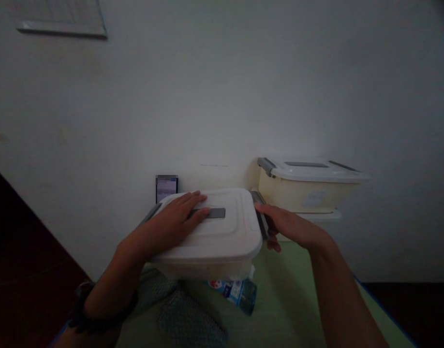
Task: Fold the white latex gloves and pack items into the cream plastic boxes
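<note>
A lidded plastic storage box (207, 270) stands in front of me, with a white lid (222, 241) on top and a grey strip in the lid's middle. My left hand (178, 217) lies flat on the left half of that lid, fingers stretched out. At the box's right end, my right hand (280, 220) has its thumb on top of the grey latch (261, 217) and its fingers curled round below it. Another grey latch (151, 212) shows at the left end, partly behind my left hand. Whatever the box contains is hidden.
Behind to the right, a second lidded box (294, 193) sits by the wall. A phone (167, 188) leans upright at the wall. A bottle with a blue label (240, 292) and a dark patterned cloth (189, 314) lie before the box on the green tabletop (290, 290).
</note>
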`<state>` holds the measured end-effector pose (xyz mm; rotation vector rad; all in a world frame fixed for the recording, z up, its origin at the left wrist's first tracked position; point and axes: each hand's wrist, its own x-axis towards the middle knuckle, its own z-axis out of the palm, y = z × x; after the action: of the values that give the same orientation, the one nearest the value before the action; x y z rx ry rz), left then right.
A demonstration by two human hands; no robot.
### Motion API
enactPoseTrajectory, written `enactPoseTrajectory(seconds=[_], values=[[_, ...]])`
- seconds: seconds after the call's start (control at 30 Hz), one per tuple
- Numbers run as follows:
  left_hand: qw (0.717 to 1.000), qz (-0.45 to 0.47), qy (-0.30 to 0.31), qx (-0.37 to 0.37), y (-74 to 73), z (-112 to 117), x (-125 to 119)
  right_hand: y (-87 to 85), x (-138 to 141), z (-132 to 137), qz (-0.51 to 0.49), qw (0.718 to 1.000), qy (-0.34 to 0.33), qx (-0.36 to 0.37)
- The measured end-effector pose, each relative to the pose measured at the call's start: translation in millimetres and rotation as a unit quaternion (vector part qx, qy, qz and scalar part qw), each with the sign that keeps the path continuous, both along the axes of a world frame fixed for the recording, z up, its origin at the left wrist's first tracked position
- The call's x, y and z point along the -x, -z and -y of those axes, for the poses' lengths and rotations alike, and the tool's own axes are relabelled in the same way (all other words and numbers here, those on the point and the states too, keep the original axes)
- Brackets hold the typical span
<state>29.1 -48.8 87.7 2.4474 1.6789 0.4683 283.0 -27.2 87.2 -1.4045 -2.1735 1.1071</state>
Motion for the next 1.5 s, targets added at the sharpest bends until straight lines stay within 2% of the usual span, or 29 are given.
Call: enactPoseTrajectory(seconds=[0.17,0.3,0.47,0.67,0.73,0.8,0.97,1.5], values=[[1.000,0.002,-0.012,0.013,-1.2,-1.1,0.9,0.6,1.4,-3.3,0.010,1.000,-0.007,-0.002],[1.000,-0.007,-0.011,0.002,-1.3,-0.1,-1.6,-1.9,0.6,-2.2,0.043,0.998,0.000,-0.034],[1.000,-0.014,-0.010,-0.011,-1.1,1.1,-3.1,-5.1,3.9,3.6,0.083,0.988,0.053,-0.116],[0.998,-0.043,-0.027,-0.042,-0.3,6.1,-12.0,-5.0,14.7,7.3,0.073,0.955,0.150,-0.244],[0.997,-0.054,-0.026,-0.055,-1.0,8.5,-16.4,-3.9,20.8,8.1,0.057,0.952,0.142,-0.265],[0.996,-0.059,-0.025,-0.063,-1.8,10.7,-19.6,-1.7,25.5,8.2,0.049,0.953,0.108,-0.280],[0.995,-0.062,0.001,-0.073,-1.5,12.6,-20.3,6.7,23.2,3.6,0.081,0.954,0.049,-0.285],[0.996,-0.049,0.009,-0.069,-1.4,12.0,-20.2,4.2,19.4,5.2,0.109,0.953,0.053,-0.277]])
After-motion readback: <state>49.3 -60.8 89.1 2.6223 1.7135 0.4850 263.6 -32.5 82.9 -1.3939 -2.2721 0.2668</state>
